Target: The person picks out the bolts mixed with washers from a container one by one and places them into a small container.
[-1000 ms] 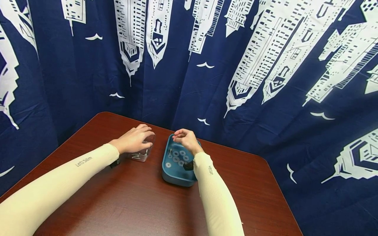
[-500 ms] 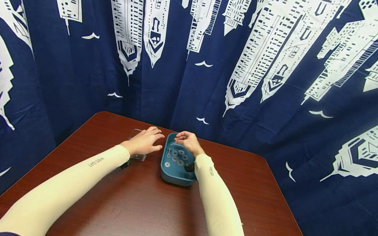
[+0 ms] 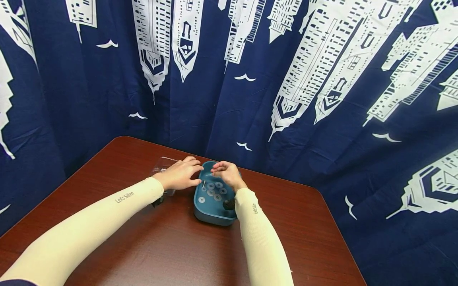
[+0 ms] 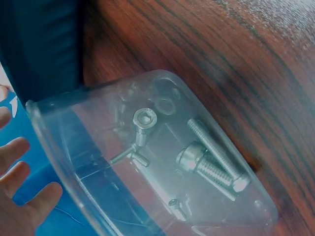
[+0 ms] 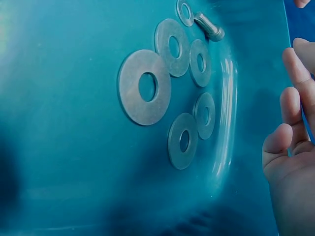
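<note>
My left hand (image 3: pixel 182 173) reaches over the left rim of the blue tray (image 3: pixel 214 220), its fingers spread and slightly bent, holding nothing. My right hand (image 3: pixel 229 174) hovers above the far part of the tray with loosely curved fingers (image 5: pixel 290 105); no object shows between them. Inside the tray lie several flat metal washers (image 5: pixel 145 87) and a short bolt (image 5: pixel 209 27). Left of the tray, partly behind my left hand, is a clear plastic box (image 4: pixel 162 78) holding several socket-head bolts (image 4: pixel 145 120) of different sizes.
The brown wooden table (image 3: pixel 161 246) ends at the back against a navy curtain (image 3: pixel 200 119) with white buildings printed on it. A dark wrist camera (image 3: pixel 229 204) on my right wrist hangs over the tray.
My left hand has moved right from the clear box to the tray's left rim, uncovering more of the box. My right hand has barely moved above the tray.
</note>
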### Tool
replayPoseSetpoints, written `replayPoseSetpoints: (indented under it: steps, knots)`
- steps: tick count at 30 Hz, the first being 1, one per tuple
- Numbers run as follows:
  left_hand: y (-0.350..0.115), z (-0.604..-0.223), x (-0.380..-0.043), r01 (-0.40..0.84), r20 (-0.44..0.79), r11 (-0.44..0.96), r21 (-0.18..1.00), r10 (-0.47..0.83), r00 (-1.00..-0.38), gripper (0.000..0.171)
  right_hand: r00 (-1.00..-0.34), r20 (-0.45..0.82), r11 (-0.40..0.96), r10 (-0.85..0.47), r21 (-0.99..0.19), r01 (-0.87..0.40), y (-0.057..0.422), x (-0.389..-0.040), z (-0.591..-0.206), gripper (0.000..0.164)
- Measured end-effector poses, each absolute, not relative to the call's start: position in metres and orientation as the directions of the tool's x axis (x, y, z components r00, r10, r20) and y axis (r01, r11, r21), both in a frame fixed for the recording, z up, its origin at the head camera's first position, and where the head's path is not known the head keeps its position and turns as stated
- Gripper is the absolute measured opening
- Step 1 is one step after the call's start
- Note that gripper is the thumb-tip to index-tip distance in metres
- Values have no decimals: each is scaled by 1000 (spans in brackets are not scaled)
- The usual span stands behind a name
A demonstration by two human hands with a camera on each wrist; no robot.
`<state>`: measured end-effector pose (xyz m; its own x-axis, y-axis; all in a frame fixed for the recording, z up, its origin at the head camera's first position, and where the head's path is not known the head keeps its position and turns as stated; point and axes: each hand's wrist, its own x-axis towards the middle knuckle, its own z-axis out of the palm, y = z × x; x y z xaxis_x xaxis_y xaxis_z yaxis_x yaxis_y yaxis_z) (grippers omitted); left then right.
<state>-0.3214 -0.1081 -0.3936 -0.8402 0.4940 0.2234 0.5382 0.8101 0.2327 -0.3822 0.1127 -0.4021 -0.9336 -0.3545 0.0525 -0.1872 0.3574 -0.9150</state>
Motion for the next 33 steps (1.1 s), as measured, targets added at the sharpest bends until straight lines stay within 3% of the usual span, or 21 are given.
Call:
replayPoseSetpoints:
  steps: [33]
  knots:
    - [-111, -402, -324, 552, 219, 808, 205, 512, -831, 51, -931, -2, 388, -364, -909, -150, 95, -396, -440, 29]
